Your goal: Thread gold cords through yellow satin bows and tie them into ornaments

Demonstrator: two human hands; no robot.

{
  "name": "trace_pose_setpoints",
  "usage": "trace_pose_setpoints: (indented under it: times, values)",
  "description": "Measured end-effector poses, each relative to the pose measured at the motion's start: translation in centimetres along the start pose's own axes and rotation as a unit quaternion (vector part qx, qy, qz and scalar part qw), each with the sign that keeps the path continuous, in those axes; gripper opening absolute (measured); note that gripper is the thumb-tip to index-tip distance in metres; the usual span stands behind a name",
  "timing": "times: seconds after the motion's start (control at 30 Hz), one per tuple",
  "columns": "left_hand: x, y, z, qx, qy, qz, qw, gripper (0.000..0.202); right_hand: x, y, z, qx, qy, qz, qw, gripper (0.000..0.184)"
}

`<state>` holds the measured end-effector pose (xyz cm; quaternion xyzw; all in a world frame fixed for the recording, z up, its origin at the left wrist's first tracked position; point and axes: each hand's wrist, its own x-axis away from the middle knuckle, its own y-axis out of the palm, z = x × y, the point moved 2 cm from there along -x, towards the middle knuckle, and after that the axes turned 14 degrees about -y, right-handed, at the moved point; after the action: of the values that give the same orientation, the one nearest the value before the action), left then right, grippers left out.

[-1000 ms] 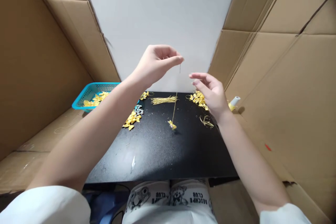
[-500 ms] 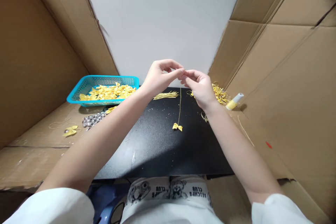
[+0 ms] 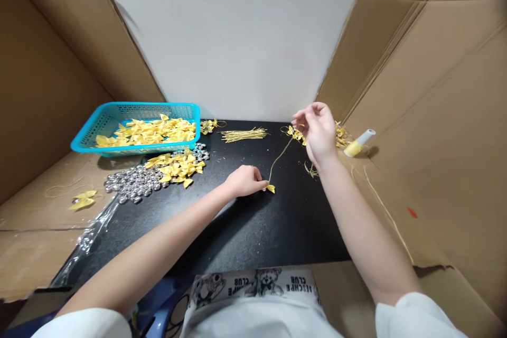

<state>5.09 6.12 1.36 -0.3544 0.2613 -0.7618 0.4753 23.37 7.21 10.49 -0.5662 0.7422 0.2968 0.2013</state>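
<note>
I see the left hand [image 3: 246, 181] pinching a small yellow bow [image 3: 271, 189] with its thumb and fingers, near the middle of the black table [image 3: 237, 237]. A thin gold string [image 3: 279, 158] goes from the bow, up and to the right. The right hand [image 3: 319, 134] is higher, with bent fingers; I can't tell if they grip the string. Gold strands [image 3: 244, 135] lie on the far side. A blue basket [image 3: 158, 107] sits far left, with silver beads [image 3: 137, 182] nearer.
</note>
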Motion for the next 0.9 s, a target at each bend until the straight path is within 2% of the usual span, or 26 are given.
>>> trace_pose_setpoints:
  times: [0.2, 0.33, 0.43, 0.5, 0.6, 0.67, 0.8, 0.9]
  values:
    - [-1.2, 0.0, 0.3, 0.026, 0.018, -0.073, 0.997, 0.006, -0.2, -2.1, -1.3, -0.005, -0.003, -0.004, 1.0, 0.027]
    - [-0.5, -0.3, -0.7, 0.078, 0.03, -0.104, 0.991, 0.013, 0.1, -3.9, -2.9, -0.015, -0.019, 0.025, 0.999, 0.02]
    - [0.6, -0.7, -1.3, 0.183, 0.035, -0.122, 0.975, 0.02, 0.3, -4.9, -4.5, -0.028, -0.021, 0.038, 0.999, 0.018]
    - [1.6, -1.0, -1.3, 0.268, 0.031, -0.125, 0.955, 0.022, 0.4, -5.3, -5.8, -0.044, -0.034, 0.045, 0.997, 0.017]
    - [3.0, -1.5, -1.2, 0.335, 0.02, -0.117, 0.935, 0.024, 0.3, -5.7, -7.7, -0.06, -0.062, 0.043, 0.995, 0.017]
    - [3.7, -1.7, -1.1, 0.343, 0.025, -0.105, 0.933, 0.024, 0.4, -5.8, -8.7, -0.063, -0.073, 0.039, 0.995, 0.016]
    - [4.6, -1.8, -1.3, 0.298, 0.059, -0.088, 0.949, 0.019, 0.8, -5.7, -10.4, -0.063, -0.069, 0.025, 0.995, 0.016]
    - [4.6, -1.4, -1.7, 0.307, 0.105, -0.084, 0.942, 0.017, 1.7, -5.3, -11.4, -0.053, -0.055, 0.008, 0.997, 0.021]
